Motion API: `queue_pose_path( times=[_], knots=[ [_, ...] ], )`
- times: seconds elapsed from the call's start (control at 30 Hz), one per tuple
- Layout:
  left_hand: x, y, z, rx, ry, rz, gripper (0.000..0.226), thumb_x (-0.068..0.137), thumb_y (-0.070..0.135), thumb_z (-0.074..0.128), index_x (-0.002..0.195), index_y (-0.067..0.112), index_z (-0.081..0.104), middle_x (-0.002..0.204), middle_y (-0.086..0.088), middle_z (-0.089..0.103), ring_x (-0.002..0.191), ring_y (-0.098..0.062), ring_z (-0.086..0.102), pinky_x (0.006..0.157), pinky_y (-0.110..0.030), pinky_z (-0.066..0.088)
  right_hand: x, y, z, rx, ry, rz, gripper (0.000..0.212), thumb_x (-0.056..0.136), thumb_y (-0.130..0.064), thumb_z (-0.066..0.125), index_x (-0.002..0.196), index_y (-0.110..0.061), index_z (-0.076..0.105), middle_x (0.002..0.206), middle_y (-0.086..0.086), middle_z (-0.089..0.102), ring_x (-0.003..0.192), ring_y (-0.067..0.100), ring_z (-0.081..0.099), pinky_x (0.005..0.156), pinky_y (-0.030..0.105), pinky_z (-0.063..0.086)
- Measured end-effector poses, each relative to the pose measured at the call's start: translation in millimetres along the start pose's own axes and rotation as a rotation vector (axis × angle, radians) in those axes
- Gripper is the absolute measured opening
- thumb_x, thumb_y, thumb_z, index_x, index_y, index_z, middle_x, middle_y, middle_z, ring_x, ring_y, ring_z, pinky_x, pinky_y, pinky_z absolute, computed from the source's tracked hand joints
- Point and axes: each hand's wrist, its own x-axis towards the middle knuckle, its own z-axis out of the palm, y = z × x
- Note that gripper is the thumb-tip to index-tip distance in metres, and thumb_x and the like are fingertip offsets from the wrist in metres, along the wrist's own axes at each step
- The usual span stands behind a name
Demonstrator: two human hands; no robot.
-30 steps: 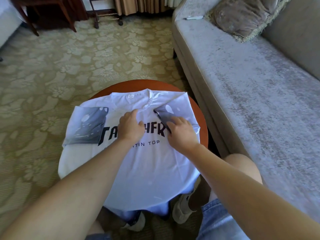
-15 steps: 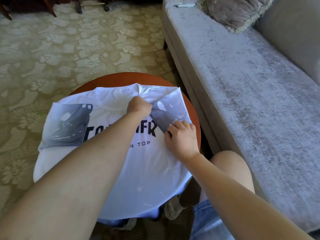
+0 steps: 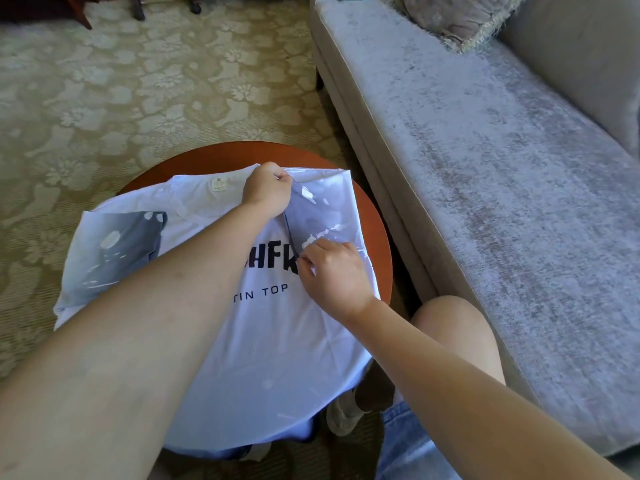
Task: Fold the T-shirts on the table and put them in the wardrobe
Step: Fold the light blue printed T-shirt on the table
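On the far left is patterned carpet (image 3: 138, 98), and then the round counter (image 3: 214, 154), with a white T-shirt (image 3: 263, 341) spread over it print side up. Its collar is at the far edge and its hem hangs over the near edge, so its long axis runs straight away from the person. The left sleeve (image 3: 117, 251) (grey-blue, splashed with white) already lies folded in over the chest.

The left hand (image 3: 266, 190) has reached across to the far end beside the collar, its fingers closed on a bunch of shoulder cloth. Nearer the body, the right hand (image 3: 332, 275) pinches the fabric with curled fingertips at the edge of the right sleeve (image 3: 322, 209). Both hands sit on one line running away from the person, and the sleeve lies just to the right of that line. The next move is probably to bring that side over to the left, and the two hands look placed to hold the crease.

Further right is the grey sofa (image 3: 485, 168). No wardrobe is in view.
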Motion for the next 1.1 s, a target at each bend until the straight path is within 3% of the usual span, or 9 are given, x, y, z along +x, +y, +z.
queue_pose_path(
  times=[0.13, 0.3, 0.4, 0.5, 0.57, 0.7, 0.8, 0.9, 1.1],
  knots=[
    [0, -16, -5, -0.010, 0.015, -0.016, 0.024, 0.098, 0.019, 0.050, 0.117, 0.012, 0.061, 0.117, -0.009, 0.064, 0.105, -0.028, 0.059, 0.078, -0.024, 0.038, -6, -1, -3, -0.055, -0.155, 0.065, 0.030, 0.079, -0.034, 0.051, 0.089, -0.013, 0.070, 0.099, 0.005, 0.065, 0.088, 0.029, 0.060, 0.078, 0.040, 0.048],
    [-11, -23, -6, 0.002, -0.121, -0.030, 0.050, 0.096, 0.016, 0.050, 0.144, 0.020, 0.041, 0.107, -0.004, 0.056, 0.092, -0.024, 0.055, 0.074, -0.029, 0.040, -11, 5, -3, -0.127, -0.512, 0.082, 0.049, 0.086, -0.045, 0.060, 0.123, -0.012, 0.061, 0.138, 0.010, 0.051, 0.134, 0.031, 0.040, 0.108, 0.051, 0.032],
    [-17, -26, -16, -0.038, 0.031, -0.012, 0.037, 0.096, 0.017, 0.051, 0.133, 0.021, 0.045, 0.120, -0.013, 0.057, 0.110, -0.032, 0.055, 0.087, -0.036, 0.043, -6, -4, -6, -0.163, -0.428, 0.114, 0.052, 0.090, -0.048, 0.044, 0.122, -0.011, 0.062, 0.140, 0.016, 0.049, 0.134, 0.035, 0.041, 0.107, 0.059, 0.035],
    [-35, -50, -40, 0.157, 0.155, 0.009, 0.057, 0.097, 0.029, 0.054, 0.148, 0.019, 0.032, 0.145, -0.013, 0.042, 0.132, -0.033, 0.038, 0.103, -0.043, 0.036, 4, -8, -9, -0.251, -0.564, 0.237, 0.065, 0.099, -0.056, 0.027, 0.153, -0.019, 0.025, 0.163, 0.011, 0.005, 0.150, 0.030, -0.001, 0.117, 0.057, 0.000],
    [-56, -82, -61, 0.388, 0.227, 0.052, 0.059, 0.096, 0.035, 0.053, 0.149, 0.019, 0.032, 0.147, -0.013, 0.035, 0.134, -0.035, 0.032, 0.108, -0.047, 0.031, 7, -7, -6, -0.299, -0.627, 0.275, 0.070, 0.098, -0.062, 0.020, 0.156, -0.025, 0.009, 0.163, 0.006, -0.009, 0.149, 0.029, -0.014, 0.116, 0.057, -0.009],
    [-99, -156, -103, 0.596, 0.228, -0.134, 0.068, 0.096, 0.058, 0.038, 0.153, 0.024, 0.020, 0.160, -0.011, 0.011, 0.147, -0.032, 0.008, 0.117, -0.054, 0.004, 0, -5, 10, -0.310, -0.675, 0.322, 0.074, 0.092, -0.071, 0.017, 0.155, -0.033, 0.007, 0.164, 0.002, -0.009, 0.149, 0.029, -0.014, 0.117, 0.058, -0.008],
    [-124, -192, -120, 0.664, 0.065, -0.293, 0.081, 0.091, 0.073, 0.019, 0.156, 0.027, 0.002, 0.163, -0.006, -0.011, 0.149, -0.028, -0.015, 0.117, -0.055, -0.008, 5, 3, 13, -0.353, -0.663, 0.314, 0.079, 0.089, -0.076, 0.014, 0.155, -0.034, 0.006, 0.164, 0.001, -0.008, 0.149, 0.029, -0.013, 0.116, 0.057, -0.008],
    [-123, -199, -120, 0.661, -0.027, -0.323, 0.088, 0.086, 0.080, 0.013, 0.155, 0.030, -0.009, 0.162, -0.005, -0.020, 0.147, -0.028, -0.023, 0.116, -0.054, -0.012, 18, 14, 17, -0.364, -0.659, 0.318, 0.082, 0.086, -0.079, 0.013, 0.155, -0.035, 0.005, 0.164, 0.000, -0.009, 0.149, 0.029, -0.012, 0.117, 0.058, -0.006],
    [-92, -190, -109, 0.662, 0.036, -0.301, 0.091, 0.084, 0.082, 0.013, 0.156, 0.030, -0.005, 0.163, -0.006, -0.016, 0.148, -0.029, -0.020, 0.117, -0.057, -0.008, 41, 29, 25, -0.415, -0.659, 0.332, 0.083, 0.086, -0.080, 0.014, 0.155, -0.035, 0.004, 0.164, 0.000, -0.009, 0.150, 0.027, -0.012, 0.117, 0.057, -0.005]
  ],
)
